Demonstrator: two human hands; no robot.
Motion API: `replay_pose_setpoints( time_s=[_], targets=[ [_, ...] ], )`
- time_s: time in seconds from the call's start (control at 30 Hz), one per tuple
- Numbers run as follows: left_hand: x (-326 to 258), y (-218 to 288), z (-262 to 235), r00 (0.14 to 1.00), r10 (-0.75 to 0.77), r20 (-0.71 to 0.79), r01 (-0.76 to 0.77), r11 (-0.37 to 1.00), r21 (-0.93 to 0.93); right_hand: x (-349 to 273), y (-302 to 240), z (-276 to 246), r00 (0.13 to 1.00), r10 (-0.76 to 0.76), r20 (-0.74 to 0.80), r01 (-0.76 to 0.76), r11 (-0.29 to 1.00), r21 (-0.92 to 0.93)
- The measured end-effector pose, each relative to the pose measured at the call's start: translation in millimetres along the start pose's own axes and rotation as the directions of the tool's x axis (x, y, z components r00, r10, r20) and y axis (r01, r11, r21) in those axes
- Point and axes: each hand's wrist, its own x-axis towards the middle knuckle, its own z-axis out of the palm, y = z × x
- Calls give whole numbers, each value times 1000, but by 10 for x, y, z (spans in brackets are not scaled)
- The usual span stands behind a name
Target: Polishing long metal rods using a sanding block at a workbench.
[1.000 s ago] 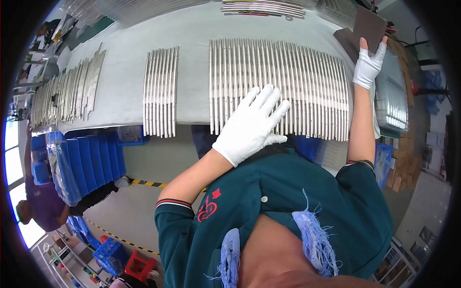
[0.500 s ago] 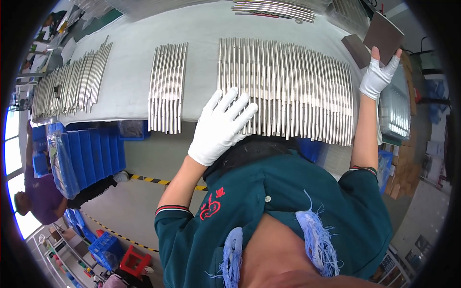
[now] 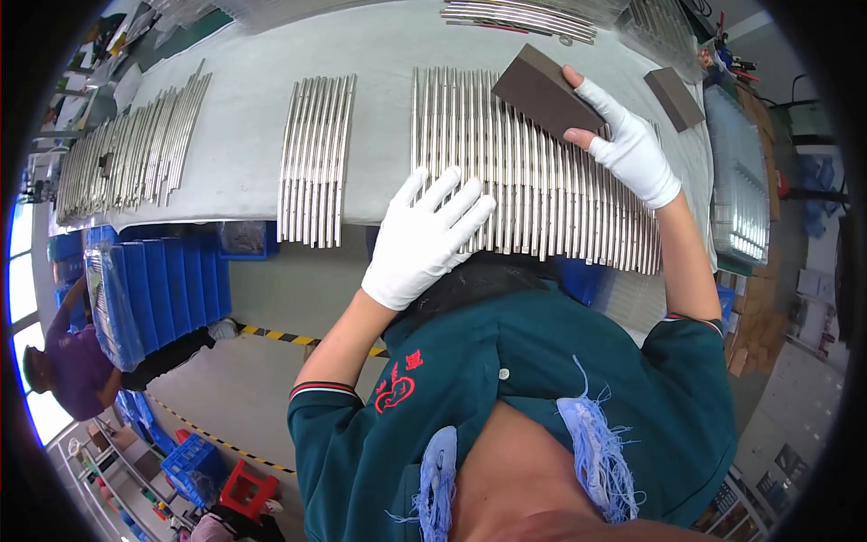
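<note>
A wide row of shiny metal rods lies side by side on the pale cloth-covered table. My left hand, in a white glove, rests with fingers outstretched on the row's left end. Over the right part of the same row, my right hand grips a dark brown rectangular block between thumb and fingers. Its glove leaves the thumb and a fingertip bare. Whether the block touches the rods, I cannot tell. A second brown block lies at the table's right side.
Left of the row lies a narrower group of rods, and farther left an uneven pile of rods. More rods lie at the back. Clear plastic trays stand at right. Blue bins and another person are at left.
My right hand has brought one block leftward from the table's right side to over the rods. The other block stays at the right. My left hand has barely shifted.
</note>
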Motion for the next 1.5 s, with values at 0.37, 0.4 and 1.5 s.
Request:
replay_pose_setpoints(
  time_s=[0.37,0.4,1.5],
  targets=[
    [13,64,-181,994,68,-89,-80,987,-140,126,-221,29,985,-122,124,105,985,139],
    [32,63,-195,993,79,-82,-93,980,-176,195,-297,50,967,-158,199,140,985,103],
    [-17,70,-131,996,-10,89,21,992,-125,-91,1134,-565,463,70,-884,59,992,110]
  ],
)
